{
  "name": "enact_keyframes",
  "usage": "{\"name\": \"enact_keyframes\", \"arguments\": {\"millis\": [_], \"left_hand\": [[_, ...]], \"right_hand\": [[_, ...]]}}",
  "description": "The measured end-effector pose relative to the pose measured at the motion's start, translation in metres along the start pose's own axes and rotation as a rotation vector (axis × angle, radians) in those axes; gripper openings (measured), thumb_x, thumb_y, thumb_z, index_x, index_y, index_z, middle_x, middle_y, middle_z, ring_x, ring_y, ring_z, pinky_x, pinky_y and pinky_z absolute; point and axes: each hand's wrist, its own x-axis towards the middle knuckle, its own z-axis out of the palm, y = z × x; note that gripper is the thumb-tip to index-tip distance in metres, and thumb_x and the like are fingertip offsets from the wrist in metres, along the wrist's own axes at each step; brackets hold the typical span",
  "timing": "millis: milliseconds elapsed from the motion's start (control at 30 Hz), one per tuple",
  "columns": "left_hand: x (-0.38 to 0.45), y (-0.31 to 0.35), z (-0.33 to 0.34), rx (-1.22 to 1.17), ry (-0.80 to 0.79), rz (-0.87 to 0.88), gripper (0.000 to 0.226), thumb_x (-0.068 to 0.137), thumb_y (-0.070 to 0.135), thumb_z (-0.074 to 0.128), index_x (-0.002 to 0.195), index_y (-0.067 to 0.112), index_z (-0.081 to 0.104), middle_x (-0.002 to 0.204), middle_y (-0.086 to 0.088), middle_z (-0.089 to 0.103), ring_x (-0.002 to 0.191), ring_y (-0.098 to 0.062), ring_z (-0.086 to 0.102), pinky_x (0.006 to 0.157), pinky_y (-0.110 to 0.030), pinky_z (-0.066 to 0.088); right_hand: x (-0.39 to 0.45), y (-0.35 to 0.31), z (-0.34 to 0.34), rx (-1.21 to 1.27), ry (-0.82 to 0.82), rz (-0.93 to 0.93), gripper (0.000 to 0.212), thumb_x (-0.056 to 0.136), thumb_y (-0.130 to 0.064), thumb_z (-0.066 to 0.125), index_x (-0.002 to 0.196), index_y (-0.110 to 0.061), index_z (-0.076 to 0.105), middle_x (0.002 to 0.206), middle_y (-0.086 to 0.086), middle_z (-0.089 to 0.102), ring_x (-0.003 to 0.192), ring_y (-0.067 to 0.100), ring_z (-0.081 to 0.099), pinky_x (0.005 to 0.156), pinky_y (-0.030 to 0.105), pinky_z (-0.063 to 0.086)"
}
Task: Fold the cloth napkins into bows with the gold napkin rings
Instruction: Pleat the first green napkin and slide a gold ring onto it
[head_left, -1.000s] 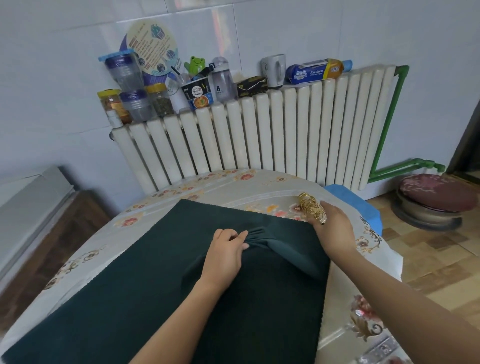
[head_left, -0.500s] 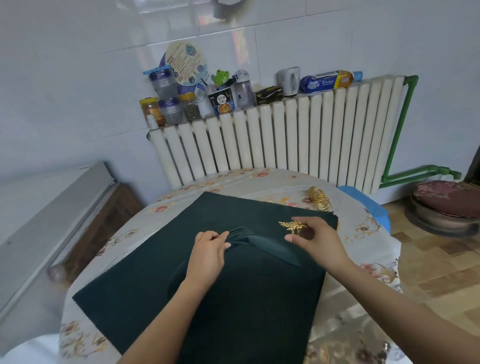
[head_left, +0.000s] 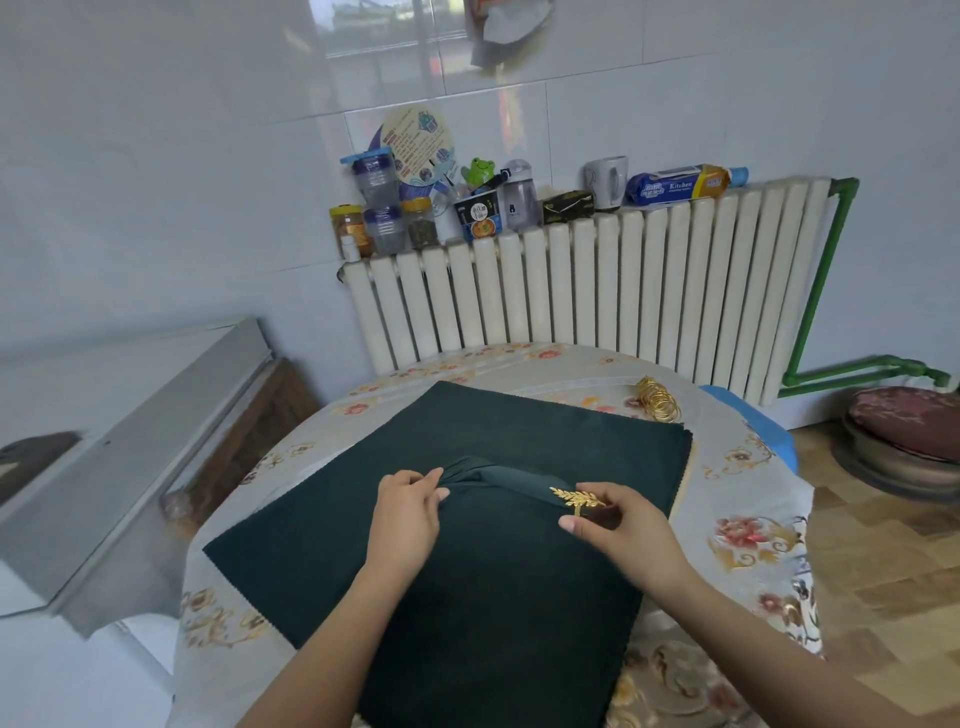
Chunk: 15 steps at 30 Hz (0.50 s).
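Pinching a gold leaf napkin ring (head_left: 577, 500), R hand (head_left: 621, 525) sits at the gathered napkin ridge (head_left: 511, 478); L hand (head_left: 408, 512) grips the ridge's other end. Dark green napkin (head_left: 467, 597) lies flat on worktop (head_left: 748, 519). Spare gold rings (head_left: 658, 404) near far edge, well apart. Radiator (head_left: 597, 291) w/ jars behind.

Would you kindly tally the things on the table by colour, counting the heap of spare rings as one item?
Dark green: 1, the cloth napkin.
Gold: 2, the leaf napkin ring held in the right hand, and the heap of spare rings.
Total: 3.
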Motion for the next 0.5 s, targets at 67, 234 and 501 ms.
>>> {"name": "enact_keyframes", "arguments": {"millis": [67, 234, 501], "left_hand": [[-0.003, 0.001, 0.0, -0.009, -0.005, 0.012, 0.03, 0.095, 0.016, 0.053, 0.124, 0.008, 0.061, 0.103, -0.005, 0.061, 0.104, -0.02, 0.045, 0.08, -0.019, 0.032], [-0.013, 0.002, 0.0, -0.029, -0.026, 0.121, 0.029, 0.092, 0.012, 0.059, 0.121, 0.009, 0.064, 0.1, -0.005, 0.062, 0.097, -0.019, 0.046, 0.082, -0.023, 0.038], [-0.022, 0.009, 0.0, -0.053, 0.019, 0.296, 0.03, 0.085, 0.005, 0.067, 0.115, 0.009, 0.068, 0.088, 0.0, 0.06, 0.087, -0.018, 0.048, 0.079, -0.017, 0.036]], "right_hand": [[-0.002, -0.001, 0.004, 0.014, 0.013, 0.004, 0.053, 0.077, -0.038, 0.074, 0.124, -0.021, 0.058, 0.11, -0.01, 0.059, 0.1, 0.007, 0.055, 0.084, 0.019, 0.042], [-0.003, -0.007, 0.005, 0.002, -0.031, -0.006, 0.052, 0.079, -0.036, 0.072, 0.126, -0.023, 0.055, 0.118, -0.009, 0.055, 0.109, 0.01, 0.053, 0.091, 0.024, 0.043], [-0.002, -0.008, 0.002, -0.012, -0.22, -0.005, 0.048, 0.077, -0.033, 0.076, 0.121, -0.026, 0.058, 0.111, -0.011, 0.058, 0.1, 0.006, 0.054, 0.083, 0.02, 0.04]]}}
